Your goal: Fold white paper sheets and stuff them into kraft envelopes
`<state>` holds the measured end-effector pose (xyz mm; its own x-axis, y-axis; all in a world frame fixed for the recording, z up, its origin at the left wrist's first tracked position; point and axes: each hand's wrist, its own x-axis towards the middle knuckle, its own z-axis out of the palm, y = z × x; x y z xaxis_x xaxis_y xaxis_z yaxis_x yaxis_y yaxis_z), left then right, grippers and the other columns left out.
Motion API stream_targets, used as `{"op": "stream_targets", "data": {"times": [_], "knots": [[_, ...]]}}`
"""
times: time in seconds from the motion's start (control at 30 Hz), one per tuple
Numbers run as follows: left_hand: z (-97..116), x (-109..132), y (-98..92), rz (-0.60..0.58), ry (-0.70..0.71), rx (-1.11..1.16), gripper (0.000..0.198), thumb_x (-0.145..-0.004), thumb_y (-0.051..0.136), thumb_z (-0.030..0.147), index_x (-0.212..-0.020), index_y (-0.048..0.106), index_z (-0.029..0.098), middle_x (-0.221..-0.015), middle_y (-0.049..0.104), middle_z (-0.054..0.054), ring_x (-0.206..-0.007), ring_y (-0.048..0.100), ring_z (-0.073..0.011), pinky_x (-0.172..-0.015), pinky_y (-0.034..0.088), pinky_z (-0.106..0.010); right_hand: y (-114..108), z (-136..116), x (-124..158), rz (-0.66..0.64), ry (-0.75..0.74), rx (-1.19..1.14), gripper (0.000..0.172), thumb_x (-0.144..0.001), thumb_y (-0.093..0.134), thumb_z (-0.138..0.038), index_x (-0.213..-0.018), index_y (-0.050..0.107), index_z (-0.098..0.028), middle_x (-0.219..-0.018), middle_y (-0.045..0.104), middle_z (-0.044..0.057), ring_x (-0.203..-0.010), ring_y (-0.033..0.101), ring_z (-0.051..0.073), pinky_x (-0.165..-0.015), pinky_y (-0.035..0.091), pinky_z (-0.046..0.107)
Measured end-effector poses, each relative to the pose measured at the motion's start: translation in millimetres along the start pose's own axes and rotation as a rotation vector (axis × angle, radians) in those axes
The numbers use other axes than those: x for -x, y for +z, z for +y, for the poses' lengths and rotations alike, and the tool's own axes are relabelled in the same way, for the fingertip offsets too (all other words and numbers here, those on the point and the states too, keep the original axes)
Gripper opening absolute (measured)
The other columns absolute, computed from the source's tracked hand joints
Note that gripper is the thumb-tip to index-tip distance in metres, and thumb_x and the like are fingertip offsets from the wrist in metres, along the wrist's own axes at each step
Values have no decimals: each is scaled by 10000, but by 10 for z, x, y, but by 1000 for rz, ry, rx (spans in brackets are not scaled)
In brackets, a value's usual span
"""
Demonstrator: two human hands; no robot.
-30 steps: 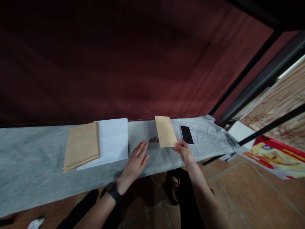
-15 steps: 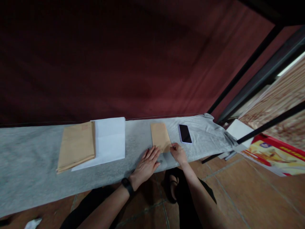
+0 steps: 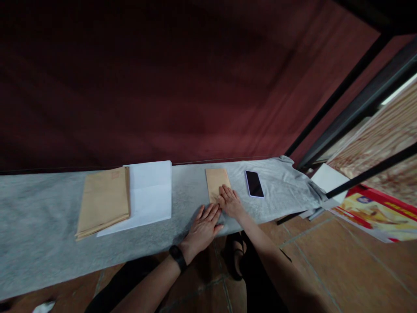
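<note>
A small brown envelope [image 3: 216,180] lies flat on the grey cloth of the table [image 3: 48,226], right of the middle. My right hand [image 3: 231,202] rests palm down on the envelope's near end, fingers stretched out. My left hand [image 3: 203,226] lies flat on the cloth just left of it, fingertips at the envelope's near left corner; a black band is on that wrist. Neither hand holds anything.
A stack of larger brown envelopes [image 3: 102,201] lies partly over white paper sheets [image 3: 151,191] to the left. A black phone [image 3: 254,183] lies right of the small envelope. Dark red cloth hangs behind. Printed boards [image 3: 378,213] and a white sheet [image 3: 327,177] are at the right.
The small envelope, held up at its near edge by my right hand, has been laid flat. My right hand moved onto it and opened; my left hand slid right to its corner.
</note>
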<state>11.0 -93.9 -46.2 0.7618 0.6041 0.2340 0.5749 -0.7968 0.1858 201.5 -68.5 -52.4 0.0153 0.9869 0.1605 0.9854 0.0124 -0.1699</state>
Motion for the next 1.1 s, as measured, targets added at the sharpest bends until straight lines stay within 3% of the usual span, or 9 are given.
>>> {"op": "stream_targets", "data": {"times": [0.2, 0.37, 0.53, 0.7, 0.83, 0.93, 1.0, 1.1], "knots": [[-1, -4, 0, -24, -12, 12, 545, -1028, 361, 483, -1500, 418, 215, -1581, 406, -66, -1484, 318, -256, -1211, 246, -501, -67, 142, -633, 18, 74, -5, 479, -1014, 426, -362, -1467, 474, -218, -1527, 475, 137, -1419, 421, 253, -1169, 297, 479], [-7, 10, 2, -13, -6, 14, 561, -1028, 346, 495, -1514, 395, 219, -1601, 369, -70, -1504, 268, -254, -1219, 222, -508, -19, 168, -815, 54, 98, -18, 467, -1012, 448, -353, -1467, 470, -246, -1516, 494, 122, -1411, 420, 228, -1156, 307, 467], [-26, 13, -27, -20, 9, 24, 575, -1025, 352, 511, -1508, 403, 202, -1591, 388, -73, -1502, 272, -251, -1223, 226, -505, 71, 210, -556, 55, 52, 47, 501, -1036, 377, -338, -1507, 416, -170, -1550, 435, 155, -1455, 365, 255, -1200, 223, 496], [-11, 30, -37, 18, 6, 13, 550, -1018, 399, 490, -1478, 445, 193, -1572, 418, -93, -1487, 312, -254, -1219, 253, -489, 73, 284, 7, -27, -80, 106, 535, -1049, 308, -338, -1545, 340, -140, -1606, 326, 136, -1491, 307, 248, -1208, 244, 473], [20, 58, -36, 35, -39, -2, 539, -997, 474, 448, -1440, 483, 142, -1550, 438, -142, -1463, 360, -273, -1202, 304, -466, 11, 278, 491, -2, -176, 97, 579, -1044, 340, -396, -1556, 312, -129, -1603, 340, 128, -1486, 317, 237, -1210, 274, 427], [21, 71, -44, 15, -56, -13, 520, -984, 510, 387, -1418, 503, 101, -1530, 454, -178, -1439, 401, -291, -1183, 342, -460, -58, 213, 699, 27, -199, 42, 557, -1030, 388, -386, -1521, 385, -124, -1574, 401, 137, -1457, 372, 244, -1192, 317, 412], [12, 79, -50, 1, -62, -13, 517, -984, 509, 361, -1418, 502, 81, -1525, 455, -191, -1431, 414, -294, -1172, 364, -452, -115, 163, 719, 50, -127, -30, 495, -1023, 406, -356, -1459, 476, -131, -1512, 491, 147, -1405, 445, 248, -1161, 359, 406], [1, 95, -45, -3, -61, -1, 534, -981, 512, 351, -1432, 486, 66, -1531, 442, -197, -1433, 411, -289, -1171, 374, -435, -205, 109, 616, 124, 184, -221, 376, -983, 477, -314, -1293, 607, -145, -1304, 647, 157, -1241, 577, 256, -1074, 429, 397]]}}
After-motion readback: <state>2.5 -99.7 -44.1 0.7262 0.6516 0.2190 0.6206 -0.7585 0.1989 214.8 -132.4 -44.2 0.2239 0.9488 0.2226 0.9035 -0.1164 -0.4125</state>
